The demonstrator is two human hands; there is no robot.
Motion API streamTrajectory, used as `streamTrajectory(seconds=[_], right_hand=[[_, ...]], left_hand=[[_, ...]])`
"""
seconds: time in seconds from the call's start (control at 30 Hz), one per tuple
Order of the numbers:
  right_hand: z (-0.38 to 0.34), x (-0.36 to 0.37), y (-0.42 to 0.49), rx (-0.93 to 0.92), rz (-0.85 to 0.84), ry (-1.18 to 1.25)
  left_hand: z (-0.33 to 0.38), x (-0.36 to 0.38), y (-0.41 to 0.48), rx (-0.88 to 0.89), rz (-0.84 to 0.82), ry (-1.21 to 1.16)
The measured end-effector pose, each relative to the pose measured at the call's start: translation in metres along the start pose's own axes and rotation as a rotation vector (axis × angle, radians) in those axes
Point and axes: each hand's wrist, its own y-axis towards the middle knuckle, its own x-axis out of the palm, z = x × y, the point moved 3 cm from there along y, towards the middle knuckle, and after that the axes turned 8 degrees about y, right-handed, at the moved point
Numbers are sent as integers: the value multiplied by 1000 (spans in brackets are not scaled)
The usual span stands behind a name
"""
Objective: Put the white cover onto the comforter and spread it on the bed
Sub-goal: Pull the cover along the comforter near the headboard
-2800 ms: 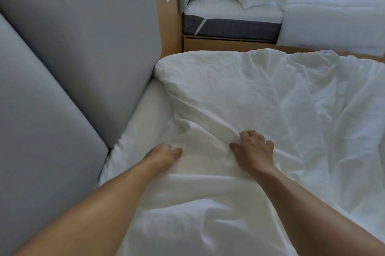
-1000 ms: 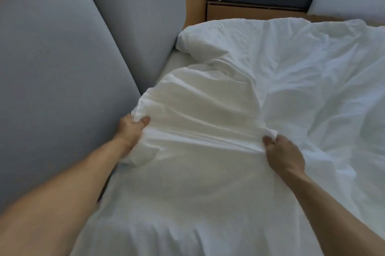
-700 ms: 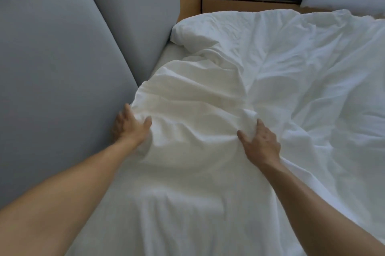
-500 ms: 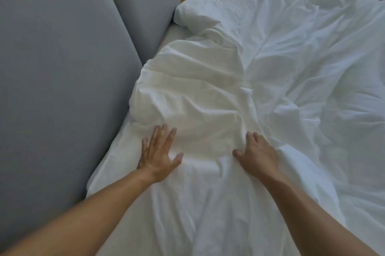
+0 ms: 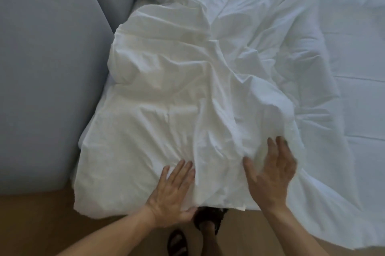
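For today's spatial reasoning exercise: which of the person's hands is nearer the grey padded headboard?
Left. The left hand lies flat on the white cover, on the side toward the grey padded headboard; the right hand rests on the cover beyond it, farther away.

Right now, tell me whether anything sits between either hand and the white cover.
Nothing visible does. The left hand lies flat on the white cover near the bed's near edge. The right hand, blurred, is spread open right over the same cover beside it, though its contact cannot be confirmed.
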Motion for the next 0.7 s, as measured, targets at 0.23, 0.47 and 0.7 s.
streamTrajectory(seconds=[0.23, 0.47, 0.7], right_hand=[[44, -3, -27, 726, -3, 902], [39, 31, -27, 680, -416, 1394], [37, 9, -27, 638, -578, 1637]], left_hand=[[13, 31, 19, -180, -351, 287], [2, 16, 78, -232, -289, 346], [-46, -74, 76, 52, -32, -3]])
